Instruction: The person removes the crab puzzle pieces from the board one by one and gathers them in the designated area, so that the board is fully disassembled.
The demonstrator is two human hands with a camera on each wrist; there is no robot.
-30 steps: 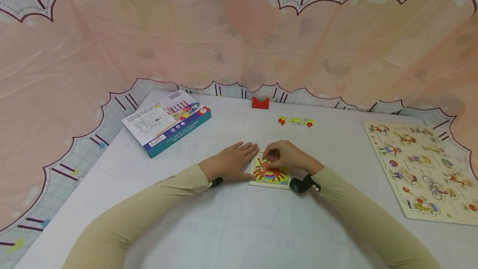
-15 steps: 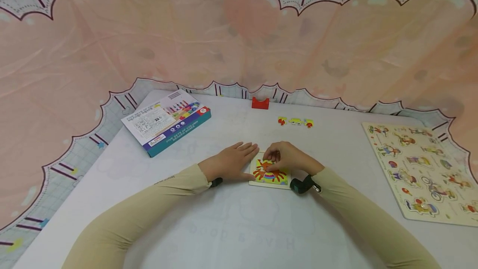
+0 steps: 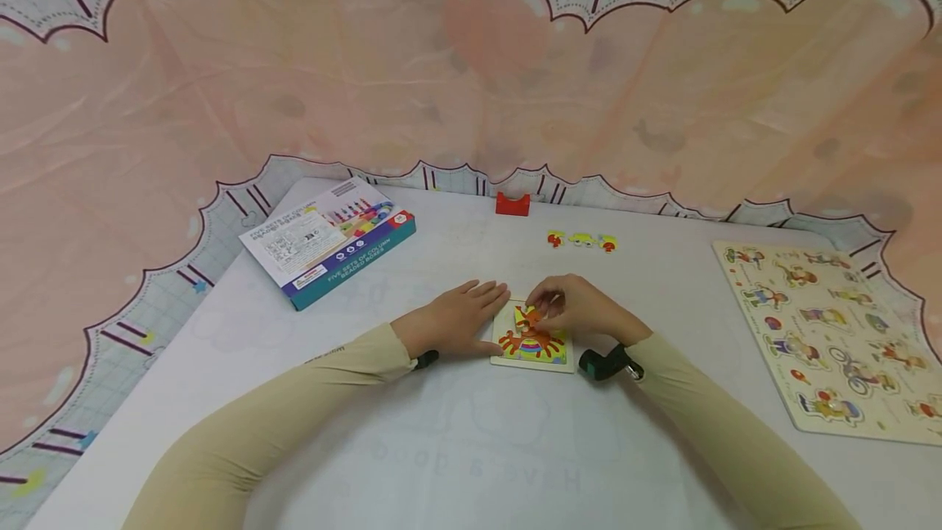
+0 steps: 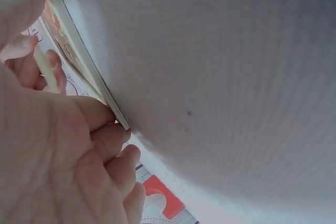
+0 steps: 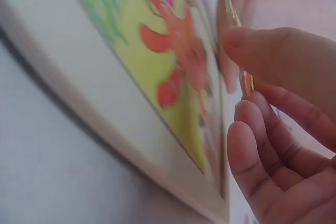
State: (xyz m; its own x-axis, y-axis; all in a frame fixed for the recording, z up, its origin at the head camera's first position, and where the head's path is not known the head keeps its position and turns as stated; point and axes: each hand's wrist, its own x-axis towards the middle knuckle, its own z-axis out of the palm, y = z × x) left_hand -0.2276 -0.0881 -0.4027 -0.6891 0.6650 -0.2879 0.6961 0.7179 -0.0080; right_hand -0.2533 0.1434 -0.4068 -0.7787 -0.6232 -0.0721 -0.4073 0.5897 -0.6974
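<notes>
A small wooden jigsaw board (image 3: 531, 366), with a red-orange crab picture on yellow, lies in front of the person. At its left side the left hand (image 3: 456, 321) lies palm down, fingers extended, with thumb and fingertips against the board's edge (image 4: 86, 59). Over the upper right of the board is the right hand (image 3: 577, 305). Its thumb and fingers pinch a thin jigsaw piece (image 5: 247, 81), seen edge-on in the right wrist view. The piece stands tilted above the picture, and its orange and yellow face shows in the head view.
Several yellow and red jigsaw pieces (image 3: 582, 240) lie in a row behind the board. Farther back stands a red notched block (image 3: 513, 204). A beaded-boxes carton (image 3: 327, 240) lies at the left, and a large wooden picture board (image 3: 827, 334) at the right.
The right hand has drawn slightly to the right with the jigsaw piece, uncovering more of the crab picture. The left hand stays in place at the board's edge.
</notes>
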